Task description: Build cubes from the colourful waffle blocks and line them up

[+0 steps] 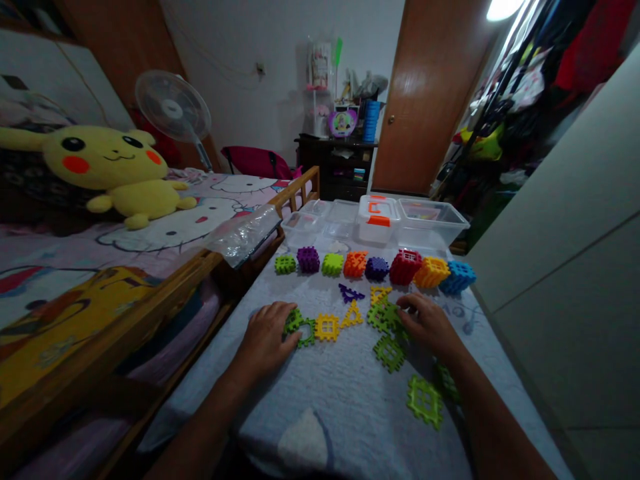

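My left hand [269, 337] rests on the cloth, fingers and thumb curved around green interlocking tiles [307, 332]. Right beside those lie a yellow square tile [327, 327] and a yellow triangular tile [353, 315]. My right hand [424, 323] has its fingers bent onto a loose group of green square tiles [379, 318]; its fingertips partly hide what they grip. Nearer to me are a green square tile [389, 353] and another green tile [425, 401]. A purple triangular tile [351, 293] and a second yellow triangular tile [380, 294] lie just beyond.
A row of tile stacks sorted by colour crosses the table, including a red stack [405, 267] and a blue stack [457, 277]. Behind stand clear plastic boxes [435, 217] and a box with orange latches [379, 220]. A wooden bed rail [165, 313] borders the left; a white cabinet [565, 267] the right.
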The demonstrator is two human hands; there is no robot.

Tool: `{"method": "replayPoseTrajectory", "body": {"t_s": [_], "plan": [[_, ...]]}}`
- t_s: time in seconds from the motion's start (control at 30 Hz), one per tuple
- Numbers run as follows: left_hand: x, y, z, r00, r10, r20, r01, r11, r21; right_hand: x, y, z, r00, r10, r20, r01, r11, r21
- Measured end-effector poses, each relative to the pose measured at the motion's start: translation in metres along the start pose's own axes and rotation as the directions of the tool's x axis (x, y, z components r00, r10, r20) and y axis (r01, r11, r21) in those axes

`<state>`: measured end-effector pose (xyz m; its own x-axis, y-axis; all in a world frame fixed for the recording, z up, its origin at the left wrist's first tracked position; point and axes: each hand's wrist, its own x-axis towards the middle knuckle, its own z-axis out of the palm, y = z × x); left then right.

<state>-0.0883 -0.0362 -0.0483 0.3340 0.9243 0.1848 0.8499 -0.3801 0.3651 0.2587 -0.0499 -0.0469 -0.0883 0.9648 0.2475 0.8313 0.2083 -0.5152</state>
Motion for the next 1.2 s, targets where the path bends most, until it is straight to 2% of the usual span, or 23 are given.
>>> {"method": "replayPoseTrajectory", "body": {"t_s": [0.17,0.33,0.4,0.53,0.63,0.8,0.9,1.1,1.2], "plan": [[0.005,-0.007,-0.002,0.998,0.002,0.067,0.001,0.999,-0.050,-0.004,0.002,0.002,0.995,0.028,0.100,-0.022,0.998,-0.064],[0.014,-0.015,-0.006,0.993,-0.029,0.113,0.035,0.998,-0.056,-0.005,-0.002,0.006,0.989,0.051,0.138,-0.040,0.996,-0.080],[0.017,-0.016,-0.008,0.996,-0.029,0.084,0.033,0.998,-0.050,-0.003,-0.001,0.007,0.991,0.047,0.129,-0.036,0.995,-0.091],[0.018,-0.016,-0.010,0.998,-0.006,-0.060,0.007,1.000,0.016,-0.002,0.005,0.010,0.996,0.036,0.084,-0.026,0.992,-0.122],[0.014,-0.014,-0.011,0.997,0.069,-0.044,-0.068,0.997,0.026,-0.003,0.008,0.013,0.997,-0.003,0.078,0.013,0.992,-0.126],[0.005,-0.004,-0.010,0.971,0.202,0.129,-0.204,0.979,0.005,-0.004,0.007,0.014,0.996,-0.038,0.086,0.046,0.995,-0.093],[0.003,0.002,-0.009,0.953,0.246,0.175,-0.257,0.966,0.039,-0.004,0.007,0.014,0.995,-0.044,0.092,0.050,0.997,-0.064],[-0.001,0.003,-0.004,0.926,0.342,0.161,-0.359,0.929,0.087,-0.004,0.009,0.014,0.996,-0.044,0.079,0.048,0.998,-0.045],[-0.009,0.001,-0.008,0.938,0.342,0.066,-0.345,0.937,0.057,-0.004,0.011,0.015,0.997,-0.051,0.066,0.054,0.998,-0.040]]}}
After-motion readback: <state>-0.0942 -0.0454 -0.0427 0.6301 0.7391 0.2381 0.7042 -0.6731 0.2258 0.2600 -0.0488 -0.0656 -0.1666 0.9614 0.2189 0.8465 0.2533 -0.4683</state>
